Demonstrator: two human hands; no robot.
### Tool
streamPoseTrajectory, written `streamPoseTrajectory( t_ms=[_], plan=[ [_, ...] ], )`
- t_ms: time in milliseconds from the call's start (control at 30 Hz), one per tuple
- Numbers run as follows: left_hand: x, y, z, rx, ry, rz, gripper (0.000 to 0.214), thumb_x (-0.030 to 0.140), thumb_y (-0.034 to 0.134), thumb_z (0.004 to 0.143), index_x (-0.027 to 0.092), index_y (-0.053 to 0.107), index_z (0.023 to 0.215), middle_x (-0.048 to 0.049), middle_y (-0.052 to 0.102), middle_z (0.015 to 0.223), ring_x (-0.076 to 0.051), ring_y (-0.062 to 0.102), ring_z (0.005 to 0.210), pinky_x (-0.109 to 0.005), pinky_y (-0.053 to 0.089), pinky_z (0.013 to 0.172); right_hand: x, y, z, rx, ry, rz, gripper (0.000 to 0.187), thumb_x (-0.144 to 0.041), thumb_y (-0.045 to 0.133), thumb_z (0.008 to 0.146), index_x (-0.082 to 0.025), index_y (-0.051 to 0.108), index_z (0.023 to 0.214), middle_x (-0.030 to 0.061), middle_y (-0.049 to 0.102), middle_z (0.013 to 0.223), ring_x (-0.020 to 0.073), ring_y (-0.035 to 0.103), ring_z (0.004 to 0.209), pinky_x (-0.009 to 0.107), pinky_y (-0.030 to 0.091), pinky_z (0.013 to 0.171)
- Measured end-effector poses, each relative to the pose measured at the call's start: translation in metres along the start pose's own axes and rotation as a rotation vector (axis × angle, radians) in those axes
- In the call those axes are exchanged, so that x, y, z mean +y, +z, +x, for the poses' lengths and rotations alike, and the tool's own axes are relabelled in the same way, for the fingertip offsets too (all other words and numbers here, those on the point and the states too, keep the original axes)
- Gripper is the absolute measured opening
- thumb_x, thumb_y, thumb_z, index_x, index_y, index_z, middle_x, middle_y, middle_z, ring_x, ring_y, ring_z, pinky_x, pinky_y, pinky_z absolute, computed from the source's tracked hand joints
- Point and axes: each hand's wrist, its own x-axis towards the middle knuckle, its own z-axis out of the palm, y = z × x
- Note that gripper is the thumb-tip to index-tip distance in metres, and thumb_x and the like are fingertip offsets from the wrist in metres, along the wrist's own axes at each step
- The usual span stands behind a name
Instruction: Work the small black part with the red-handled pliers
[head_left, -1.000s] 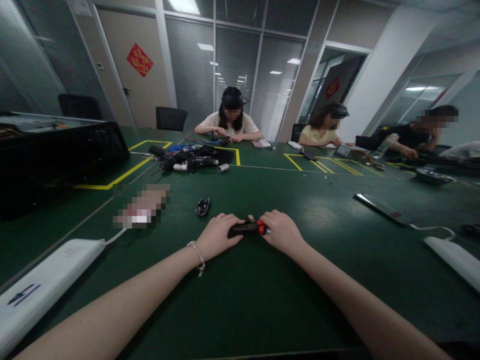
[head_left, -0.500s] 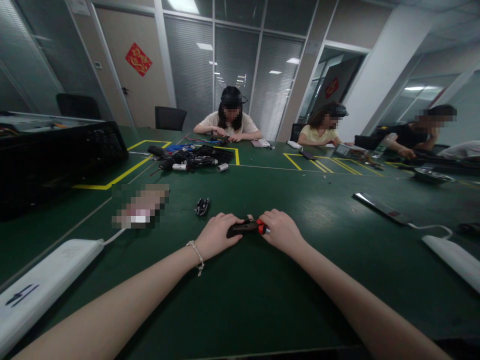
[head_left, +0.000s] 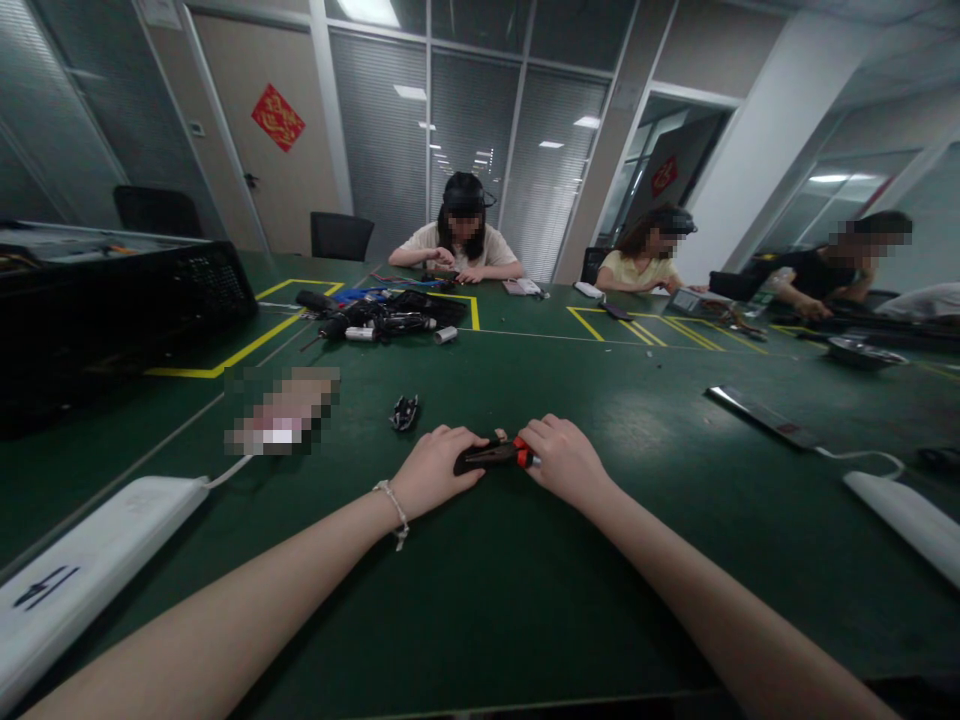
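Pliers (head_left: pixel 498 455) with dark jaws and red handles lie across the gap between my hands, just above the green table. My right hand (head_left: pixel 564 462) is closed round their red handles. On the other side my left hand (head_left: pixel 436 468), with a light bracelet at the wrist, pinches a small black part (head_left: pixel 463 460) between thumb and fingers. The jaws reach onto this part; their exact grip is hidden. A small light scrap (head_left: pixel 501 435) shows just behind the pliers. Behind my left hand lies a small black-and-silver piece (head_left: pixel 405 413).
A black computer case (head_left: pixel 127 325) stands at the left. A blurred-out phone (head_left: pixel 289 410) is cabled to a white power bank (head_left: pixel 112 545). Farther back lies a heap of cables and parts (head_left: pixel 382 315). Another phone (head_left: pixel 761 415) is at the right. A co-worker (head_left: pixel 461 235) sits opposite.
My hands and the pliers stay almost still, with only a very slight shift of my right hand. The co-worker opposite has raised one hand a little.
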Motion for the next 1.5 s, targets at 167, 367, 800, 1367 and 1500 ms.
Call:
streamPoseTrajectory(
  t_ms=[167, 367, 800, 1367, 1500],
  plan=[
    [0.0003, -0.0002, 0.0006, 0.007, 0.006, -0.008, 0.034, 0.03, 0.057, 0.074, 0.025, 0.051, 0.108, -0.0003, 0.057, 0.099, -0.02, 0.049, 0.09, -0.034, 0.04, 0.078, -0.0011, 0.0006, -0.0011, -0.005, 0.025, 0.053, 0.014, -0.021, 0.052, 0.071, -0.016, 0.058, 0.083, 0.0057, 0.059, 0.083, 0.0165, 0.047, 0.074, 0.027, 0.036, 0.065],
    [0.0013, -0.0016, 0.0003, 0.0, 0.002, -0.014, 0.035, 0.031, 0.057, 0.075, 0.026, 0.05, 0.108, 0.0, 0.057, 0.1, -0.02, 0.05, 0.089, -0.034, 0.04, 0.077, -0.0017, -0.0038, -0.0001, -0.008, 0.014, 0.036, 0.015, -0.02, 0.052, 0.071, -0.016, 0.058, 0.085, 0.0061, 0.059, 0.084, 0.0169, 0.047, 0.074, 0.027, 0.036, 0.065],
    [0.0008, -0.0015, -0.0004, -0.003, 0.005, -0.006, 0.034, 0.031, 0.057, 0.075, 0.026, 0.05, 0.108, 0.001, 0.057, 0.1, -0.019, 0.049, 0.09, -0.033, 0.04, 0.077, -0.0003, 0.0026, -0.0002, -0.034, 0.023, 0.054, 0.016, -0.021, 0.053, 0.07, -0.016, 0.058, 0.084, 0.0058, 0.059, 0.083, 0.0171, 0.046, 0.075, 0.027, 0.035, 0.065],
    [0.0002, -0.0016, -0.0002, -0.006, 0.004, -0.014, 0.034, 0.031, 0.057, 0.074, 0.026, 0.051, 0.107, 0.0003, 0.057, 0.1, -0.019, 0.049, 0.089, -0.033, 0.04, 0.077, -0.0013, -0.0026, 0.0001, -0.011, 0.003, 0.035, 0.017, -0.019, 0.054, 0.069, -0.015, 0.058, 0.085, 0.006, 0.059, 0.083, 0.0168, 0.047, 0.074, 0.027, 0.035, 0.064],
    [-0.0008, -0.0011, -0.0013, -0.002, 0.003, -0.012, 0.035, 0.031, 0.057, 0.074, 0.026, 0.05, 0.108, 0.0011, 0.057, 0.1, -0.019, 0.049, 0.09, -0.033, 0.04, 0.077, -0.0002, -0.0014, -0.0003, 0.007, -0.013, 0.013, 0.019, -0.018, 0.054, 0.069, -0.015, 0.058, 0.087, 0.0057, 0.059, 0.085, 0.0171, 0.046, 0.076, 0.027, 0.035, 0.065]
  ],
)
